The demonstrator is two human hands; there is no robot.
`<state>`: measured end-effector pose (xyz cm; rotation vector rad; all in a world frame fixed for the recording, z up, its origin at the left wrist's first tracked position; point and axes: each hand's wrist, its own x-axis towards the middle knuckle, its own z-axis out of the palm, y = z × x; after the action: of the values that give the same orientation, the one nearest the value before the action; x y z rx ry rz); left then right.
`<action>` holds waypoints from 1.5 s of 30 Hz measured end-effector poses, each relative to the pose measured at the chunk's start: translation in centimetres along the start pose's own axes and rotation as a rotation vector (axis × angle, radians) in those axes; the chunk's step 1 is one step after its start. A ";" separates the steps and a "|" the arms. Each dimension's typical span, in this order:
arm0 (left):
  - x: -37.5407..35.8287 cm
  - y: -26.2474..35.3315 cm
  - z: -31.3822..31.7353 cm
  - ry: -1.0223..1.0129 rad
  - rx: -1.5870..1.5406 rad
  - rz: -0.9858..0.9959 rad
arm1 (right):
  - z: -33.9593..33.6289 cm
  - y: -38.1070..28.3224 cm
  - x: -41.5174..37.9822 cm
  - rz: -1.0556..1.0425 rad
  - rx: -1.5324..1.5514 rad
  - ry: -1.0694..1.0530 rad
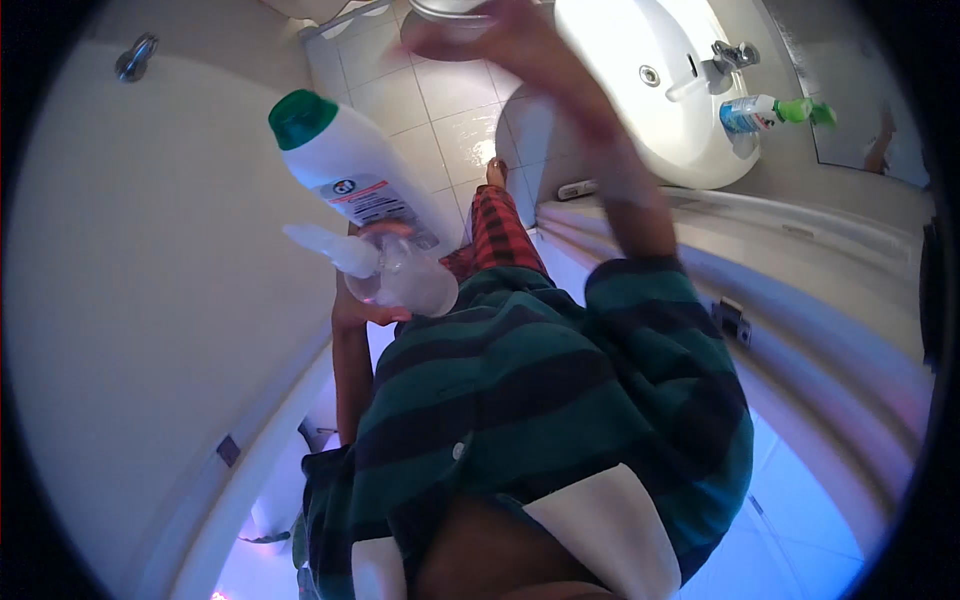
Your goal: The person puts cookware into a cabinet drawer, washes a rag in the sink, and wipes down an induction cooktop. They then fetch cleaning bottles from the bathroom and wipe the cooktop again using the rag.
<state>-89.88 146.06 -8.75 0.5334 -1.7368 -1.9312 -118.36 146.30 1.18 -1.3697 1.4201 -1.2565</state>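
My left hand (375, 309) is closed around a large white bottle (385, 180) with a green cap and a small clear pump bottle (412, 282) with a white nozzle. Both are tilted and overlap in front of my chest, the pump bottle nearer my shirt. Most of the fingers are hidden behind them. Stretched forward over the floor, my right hand (500, 45) is blurred by motion. Its visible fingers are apart, some are cut off by the top edge, and I see nothing in them.
At the right is a white washbasin (640, 120) with a chrome tap (735, 57). A bottle with a green pump top (760, 113) lies or leans on its rim. A door frame (800, 370) runs beside my right side. White tiles (400, 95) cover the floor.
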 end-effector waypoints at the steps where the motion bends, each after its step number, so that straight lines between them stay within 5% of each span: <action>1: -2.5 0.8 -0.7 0.061 -0.001 0.009 | -2.6 0.7 -0.2 -0.022 -0.225 0.092; 4: -9.4 2.8 -2.6 0.263 -0.002 0.007 | -14.6 4.5 -2.5 -0.041 -0.853 0.527; 6: -12.2 2.8 -0.6 0.422 0.014 -0.009 | -26.6 9.3 -6.9 0.126 -1.167 0.751; 9: -19.3 3.9 -0.3 0.636 0.007 -0.043 | -34.6 13.6 -11.8 0.439 -1.271 0.903; 16: -26.7 4.0 5.9 1.081 -0.033 -0.307 | -40.5 17.3 -10.9 0.766 -1.170 1.029; 19: -27.0 4.6 6.1 1.052 -0.084 -0.310 | -39.9 16.7 -11.8 0.810 -1.193 1.085; 30: -38.6 1.7 5.4 1.226 0.035 -0.082 | -26.5 12.3 -8.4 0.638 -1.144 1.051; 37: -51.0 2.6 -3.6 1.169 0.124 -0.039 | -0.5 9.0 -8.1 0.315 -1.151 1.062; 41: -56.3 5.6 -9.6 1.131 0.140 -0.001 | 15.1 12.0 -12.1 0.095 -1.365 0.701; 42: -57.7 5.7 -11.5 1.144 0.150 0.005 | 19.7 12.2 -13.7 0.026 -0.985 0.489; 44: -60.1 5.6 -15.0 1.155 0.158 0.001 | 31.7 8.7 -17.0 0.251 -1.020 0.181; 45: -61.1 5.6 -17.0 1.148 0.163 0.002 | 35.1 15.2 -17.6 0.038 -0.951 0.103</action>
<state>-30.20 168.12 -7.17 1.3455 -1.0837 -1.0400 -85.61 158.04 -22.50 -1.8604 2.2461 -0.6060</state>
